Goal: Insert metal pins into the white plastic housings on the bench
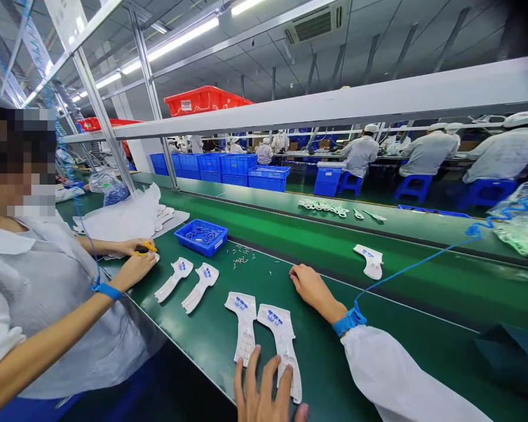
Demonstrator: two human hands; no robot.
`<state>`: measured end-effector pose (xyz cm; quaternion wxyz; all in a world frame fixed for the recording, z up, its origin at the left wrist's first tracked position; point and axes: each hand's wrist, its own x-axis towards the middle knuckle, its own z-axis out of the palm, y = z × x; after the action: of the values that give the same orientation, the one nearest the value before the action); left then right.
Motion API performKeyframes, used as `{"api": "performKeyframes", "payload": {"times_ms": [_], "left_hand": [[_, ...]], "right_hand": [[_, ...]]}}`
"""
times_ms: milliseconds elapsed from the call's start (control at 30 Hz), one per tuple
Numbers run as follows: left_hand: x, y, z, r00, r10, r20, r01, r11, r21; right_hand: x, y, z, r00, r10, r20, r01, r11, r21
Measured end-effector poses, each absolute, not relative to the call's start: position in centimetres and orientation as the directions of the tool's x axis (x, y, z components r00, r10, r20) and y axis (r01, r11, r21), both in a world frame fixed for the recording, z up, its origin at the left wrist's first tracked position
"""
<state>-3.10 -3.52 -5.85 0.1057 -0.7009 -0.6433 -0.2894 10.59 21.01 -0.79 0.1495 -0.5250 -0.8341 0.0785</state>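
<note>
Two white plastic handle shells with blue parts set in their heads lie before me, a left one (245, 322) and a right one (279, 334). My left hand (266, 390) has its fingers spread, with the fingertips resting on the lower ends of both shells. Farther up the bench, my right hand (311, 287) is low over the green surface, fingers bent and drawn together at the tips. What they may hold is too small to see. Left of it are scattered small metal parts (242, 258). A blue strap (351, 319) with a coiled cord circles my right wrist.
A co-worker on the left works with a yellow-and-black tool (146, 248). Two more shells (201, 286) lie between us, near a blue tray (202, 237) of small blue parts. Another shell (370, 261) lies on the green conveyor (281, 234). A metal shelf crosses above.
</note>
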Motion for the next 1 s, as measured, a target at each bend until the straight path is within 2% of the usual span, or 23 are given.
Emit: {"api": "performKeyframes", "payload": {"times_ms": [100,200,267,367,567,667,833,1000], "left_hand": [[-2.5,-3.8,-4.2,0.104,0.872,0.478,0.93,-0.255,0.263],[-1.7,-3.7,-2.6,0.247,0.895,0.37,0.869,-0.374,0.325],[-1.1,-3.5,-1.9,0.279,0.899,0.337,0.835,-0.4,0.377],[-0.3,-3.2,-1.5,0.303,0.897,0.322,0.795,-0.424,0.433],[0.2,-2.4,-0.2,0.458,0.864,0.21,0.722,-0.5,0.478],[0.6,-1.9,0.3,0.441,0.88,0.176,0.727,-0.465,0.505],[2.3,-0.6,0.1,0.282,0.937,0.204,0.791,-0.348,0.504],[3.2,0.3,-0.7,0.363,0.905,0.221,0.781,-0.425,0.457]], "right_hand": [[12.8,18.7,-0.3,-0.404,0.9,0.163,0.835,0.435,-0.335],[15.7,15.2,0.2,-0.371,0.914,0.162,0.798,0.403,-0.448],[17.8,12.9,0.5,-0.348,0.928,0.132,0.768,0.363,-0.528],[20.6,10.1,0.6,-0.334,0.94,0.076,0.764,0.317,-0.562],[23.5,8.5,-0.2,-0.212,0.977,-0.012,0.705,0.145,-0.694],[23.7,8.2,-0.4,-0.215,0.976,-0.044,0.628,0.104,-0.772],[23.7,7.5,0.0,-0.263,0.961,-0.087,0.531,0.069,-0.845],[23.7,7.0,0.6,-0.255,0.965,-0.062,0.509,0.079,-0.857]]}}
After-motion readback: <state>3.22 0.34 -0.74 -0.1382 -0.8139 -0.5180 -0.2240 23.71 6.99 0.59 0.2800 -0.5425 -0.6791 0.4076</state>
